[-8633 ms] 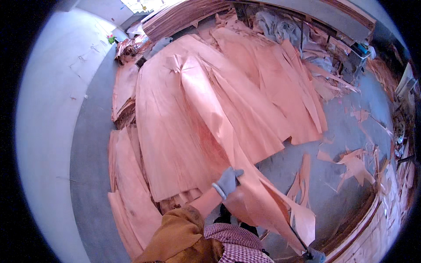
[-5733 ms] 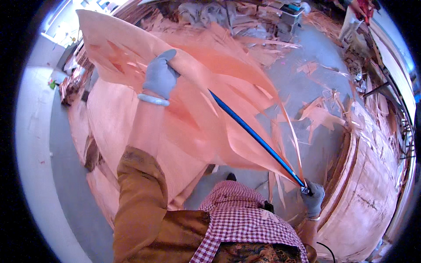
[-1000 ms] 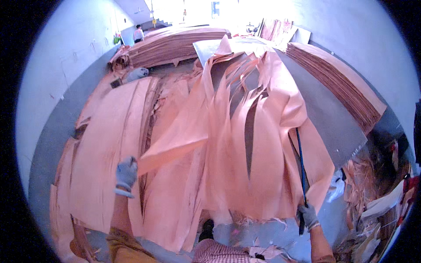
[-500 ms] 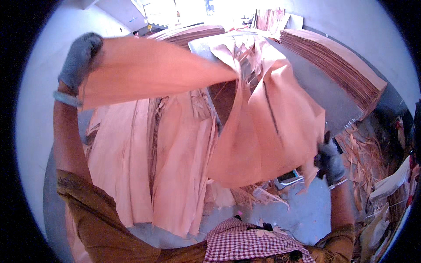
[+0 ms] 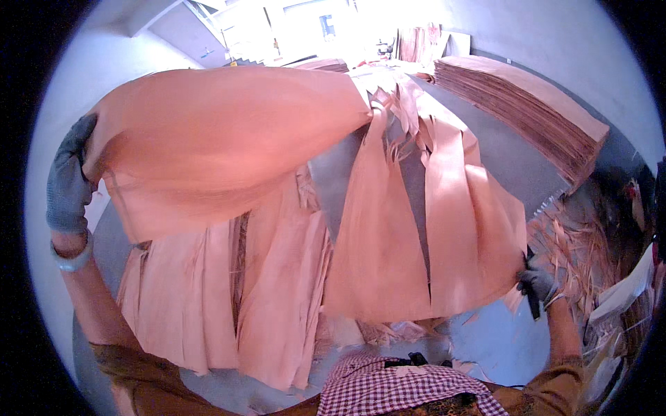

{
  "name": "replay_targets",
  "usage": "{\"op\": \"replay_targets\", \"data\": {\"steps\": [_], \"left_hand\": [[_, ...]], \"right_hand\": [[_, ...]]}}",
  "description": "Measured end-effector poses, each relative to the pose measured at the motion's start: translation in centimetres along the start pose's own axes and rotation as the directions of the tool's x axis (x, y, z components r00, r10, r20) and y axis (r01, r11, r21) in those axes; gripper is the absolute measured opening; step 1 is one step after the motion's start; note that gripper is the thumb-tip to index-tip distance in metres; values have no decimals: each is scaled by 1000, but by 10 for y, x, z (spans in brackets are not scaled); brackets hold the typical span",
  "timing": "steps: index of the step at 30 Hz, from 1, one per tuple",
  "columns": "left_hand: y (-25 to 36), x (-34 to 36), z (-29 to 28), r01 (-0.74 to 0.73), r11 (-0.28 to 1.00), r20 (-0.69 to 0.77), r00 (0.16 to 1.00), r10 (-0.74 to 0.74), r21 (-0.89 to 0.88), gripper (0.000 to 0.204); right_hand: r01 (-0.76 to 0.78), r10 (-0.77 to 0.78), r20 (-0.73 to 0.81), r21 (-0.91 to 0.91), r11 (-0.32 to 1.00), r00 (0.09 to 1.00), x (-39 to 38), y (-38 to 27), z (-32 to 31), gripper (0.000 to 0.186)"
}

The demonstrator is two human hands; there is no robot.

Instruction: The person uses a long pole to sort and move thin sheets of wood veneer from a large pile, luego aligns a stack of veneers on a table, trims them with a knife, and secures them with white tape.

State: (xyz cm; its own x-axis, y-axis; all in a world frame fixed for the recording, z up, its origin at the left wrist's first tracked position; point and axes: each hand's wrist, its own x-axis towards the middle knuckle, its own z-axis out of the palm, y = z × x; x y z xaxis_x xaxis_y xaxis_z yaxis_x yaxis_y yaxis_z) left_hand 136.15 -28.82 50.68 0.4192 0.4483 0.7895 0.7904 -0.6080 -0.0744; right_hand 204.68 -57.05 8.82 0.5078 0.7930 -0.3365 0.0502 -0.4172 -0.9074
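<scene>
Fingers of the grey-gloved left hand [image 5: 68,182] are gripping the edge of a broad peach wood-veneer sheet [image 5: 229,132], which is hanging left of the flat grey tabletop [image 5: 510,149]. Split veneer [image 5: 447,243] is lying across it; at its near right, the grey-gloved right hand [image 5: 541,283] is clasping a black handle [image 5: 533,306] with curled fingers.

No lettering, label, number or sign can be read; none on the thin sheet [image 5: 222,145], the stack [image 5: 527,104] or the checked apron [image 5: 381,388]; the far background [image 5: 305,21] is too bright to tell
</scene>
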Motion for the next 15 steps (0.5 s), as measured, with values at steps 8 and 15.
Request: {"op": "replay_targets", "data": {"steps": [8, 15], "left_hand": [[150, 25, 24, -281, 937, 117, 958, 261, 208, 32], [114, -49, 11, 313, 948, 129, 944, -305, -50, 38]], "right_hand": [[114, -196, 324, 253, 961, 926, -26, -119, 15, 26], [-216, -555, 302, 952, 216, 776, 28, -143, -113, 32]]}}
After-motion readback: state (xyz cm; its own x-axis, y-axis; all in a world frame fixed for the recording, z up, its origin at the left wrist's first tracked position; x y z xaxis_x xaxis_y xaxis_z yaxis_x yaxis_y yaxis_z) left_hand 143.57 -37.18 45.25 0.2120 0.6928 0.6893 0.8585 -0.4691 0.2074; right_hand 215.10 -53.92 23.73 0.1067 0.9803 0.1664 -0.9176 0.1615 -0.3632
